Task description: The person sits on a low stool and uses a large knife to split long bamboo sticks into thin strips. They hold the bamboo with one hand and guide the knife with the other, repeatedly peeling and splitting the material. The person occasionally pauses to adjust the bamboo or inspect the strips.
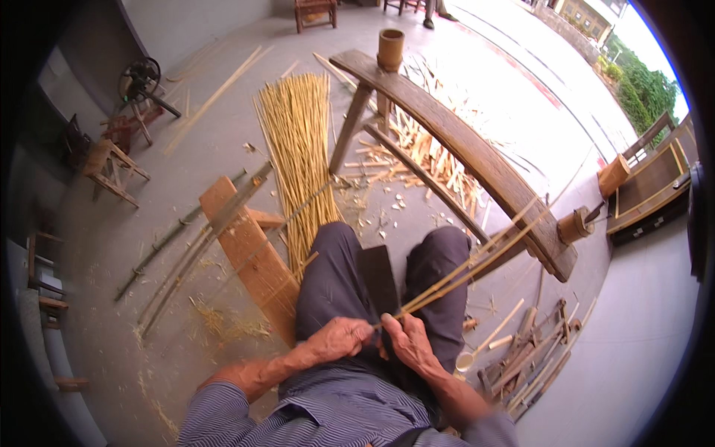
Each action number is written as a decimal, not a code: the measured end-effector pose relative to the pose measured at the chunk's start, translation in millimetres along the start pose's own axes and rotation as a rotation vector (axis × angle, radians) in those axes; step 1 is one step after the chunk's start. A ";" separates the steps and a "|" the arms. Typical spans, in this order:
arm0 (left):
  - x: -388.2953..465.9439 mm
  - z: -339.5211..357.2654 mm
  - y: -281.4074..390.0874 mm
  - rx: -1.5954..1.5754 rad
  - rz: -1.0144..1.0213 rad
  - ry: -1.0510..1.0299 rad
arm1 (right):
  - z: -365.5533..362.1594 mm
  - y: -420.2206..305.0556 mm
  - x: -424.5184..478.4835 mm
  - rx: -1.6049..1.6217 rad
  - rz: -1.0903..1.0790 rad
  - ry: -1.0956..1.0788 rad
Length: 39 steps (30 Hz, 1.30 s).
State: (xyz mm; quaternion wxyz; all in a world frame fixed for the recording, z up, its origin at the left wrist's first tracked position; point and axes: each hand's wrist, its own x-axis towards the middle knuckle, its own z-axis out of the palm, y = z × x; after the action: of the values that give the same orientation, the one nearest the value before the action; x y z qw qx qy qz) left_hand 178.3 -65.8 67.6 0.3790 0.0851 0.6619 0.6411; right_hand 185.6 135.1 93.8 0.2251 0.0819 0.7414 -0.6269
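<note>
My left hand [349,336] is closed on the near end of a thin bamboo strip, just above my lap. Beside it, my right hand [410,336] closes around the base of a broad-bladed knife [379,279], its thumb against the bamboo; the handle is hidden. The dark blade points away from me between my knees. From the hands, split bamboo strips [459,276] spread apart towards the upper right, crossing my right thigh and the end of a wooden bench [475,151]. A large bundle of thin bamboo strips [299,145] lies on the floor beyond my left knee.
A wooden plank [251,257] slants beside my left leg, near bamboo poles [162,246]. Bamboo cups [391,47] are fixed to the bench. Wood offcuts [435,151] litter the floor behind it; hand tools [525,357] lie at right. A person's feet [429,23] show at the top.
</note>
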 end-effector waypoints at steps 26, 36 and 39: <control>24.5 -24.9 10.3 -0.665 0.087 -0.265 | -41.2 64.3 -28.8 0.699 -0.160 0.532; 47.8 -5.5 16.2 -0.910 0.228 -0.224 | -35.0 50.0 -19.4 0.683 -0.071 0.374; 62.7 -2.1 15.3 -0.958 0.281 -0.229 | -36.4 55.0 -17.4 0.646 -0.058 0.346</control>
State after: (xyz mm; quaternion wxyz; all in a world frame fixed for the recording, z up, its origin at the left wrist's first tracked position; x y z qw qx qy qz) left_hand 127.5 -27.3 56.8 0.3558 0.0595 0.2299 0.9039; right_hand 214.8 184.1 56.4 0.0413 0.2326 0.5343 -0.8116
